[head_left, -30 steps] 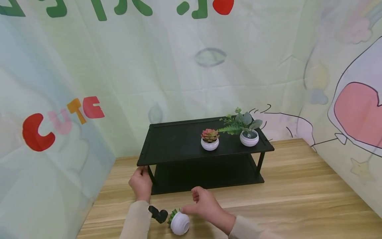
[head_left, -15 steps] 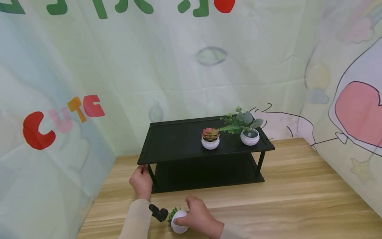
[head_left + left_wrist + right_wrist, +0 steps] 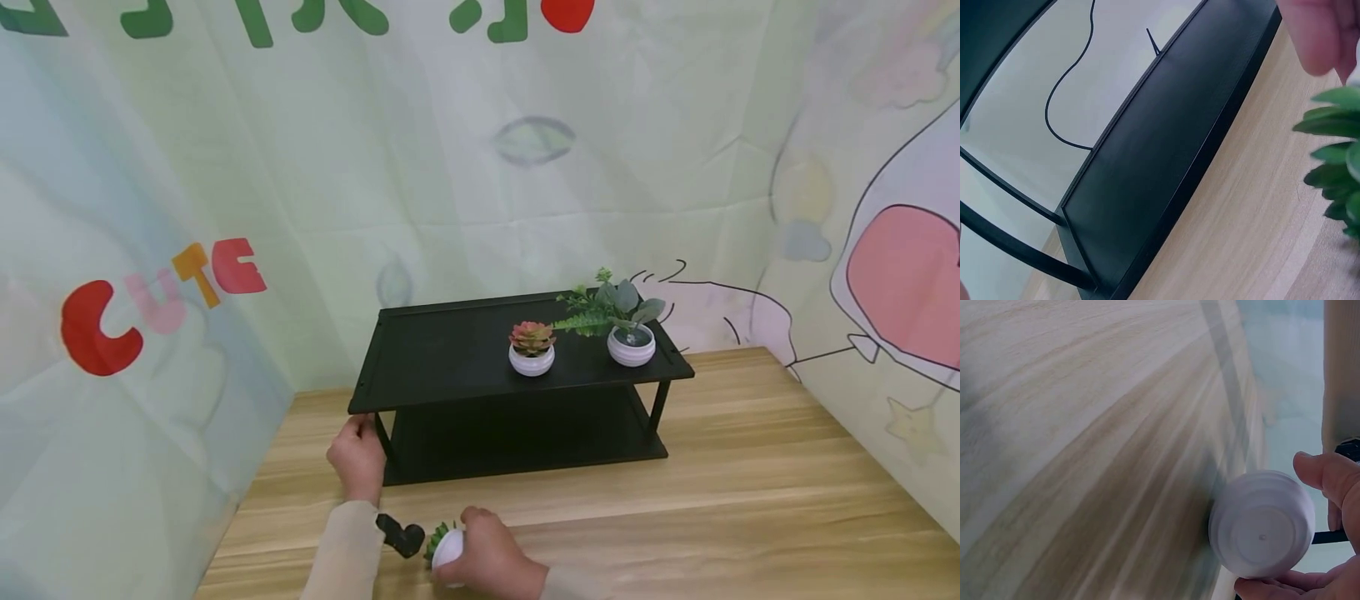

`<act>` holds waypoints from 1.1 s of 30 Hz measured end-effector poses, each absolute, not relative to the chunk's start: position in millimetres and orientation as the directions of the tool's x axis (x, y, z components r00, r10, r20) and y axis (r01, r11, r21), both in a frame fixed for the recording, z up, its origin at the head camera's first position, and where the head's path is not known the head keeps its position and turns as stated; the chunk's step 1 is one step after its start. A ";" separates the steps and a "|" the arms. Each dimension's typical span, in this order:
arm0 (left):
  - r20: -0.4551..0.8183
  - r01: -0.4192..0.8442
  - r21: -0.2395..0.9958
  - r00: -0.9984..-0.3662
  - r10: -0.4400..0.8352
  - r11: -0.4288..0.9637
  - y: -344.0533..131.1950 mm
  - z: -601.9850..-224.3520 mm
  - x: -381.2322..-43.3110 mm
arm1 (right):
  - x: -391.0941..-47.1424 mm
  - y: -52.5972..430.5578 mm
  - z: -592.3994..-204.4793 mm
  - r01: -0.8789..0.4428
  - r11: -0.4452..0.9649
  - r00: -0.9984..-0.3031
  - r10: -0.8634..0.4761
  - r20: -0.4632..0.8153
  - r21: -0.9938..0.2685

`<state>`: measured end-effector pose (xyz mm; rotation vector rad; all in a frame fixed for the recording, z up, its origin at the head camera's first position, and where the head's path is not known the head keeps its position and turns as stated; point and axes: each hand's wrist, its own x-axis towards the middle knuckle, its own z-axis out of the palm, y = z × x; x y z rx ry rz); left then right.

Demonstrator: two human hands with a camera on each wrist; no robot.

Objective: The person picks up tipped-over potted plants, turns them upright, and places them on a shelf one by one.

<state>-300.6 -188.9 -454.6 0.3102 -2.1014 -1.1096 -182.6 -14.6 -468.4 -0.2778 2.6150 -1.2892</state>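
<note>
At the left front corner of a two-tier black shelf (image 3: 450,350), my left hand (image 3: 357,457) grips the post under the top tier. My right hand (image 3: 491,554) holds a small potted succulent (image 3: 447,550) in front of the shelf, thumb on one side of the white pot and fingers on the other. The plant lies tipped over, its green leaves (image 3: 1338,156) toward my left forearm. In the right wrist view the round base of the pot (image 3: 1262,528) faces the camera. On the top tier stand a reddish succulent (image 3: 532,350) and a taller leafy plant (image 3: 631,343), both in white pots.
The shelf stands on a wood-grain table (image 3: 750,483). Printed fabric (image 3: 450,192) hangs behind and along both sides. A black camera mount (image 3: 401,536) sits on my left wrist, close to the succulent's leaves.
My right hand has moved left and down onto the white pot and now holds it. The left hand has stayed at the shelf's post.
</note>
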 end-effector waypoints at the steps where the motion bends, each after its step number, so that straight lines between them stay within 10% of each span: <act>1: 0.492 0.118 0.792 -0.706 -0.510 0.599 -188.9 -454.6 -300.6 | -182.5 -15.3 -469.2 -0.074 0.602 -0.960 -0.260 -0.107 -0.795; 33: 0.503 0.110 0.776 -0.701 -0.505 0.621 -187.7 -455.6 -300.0 | -189.5 -2.6 -475.7 -0.128 0.546 -0.960 -0.279 -0.036 -0.828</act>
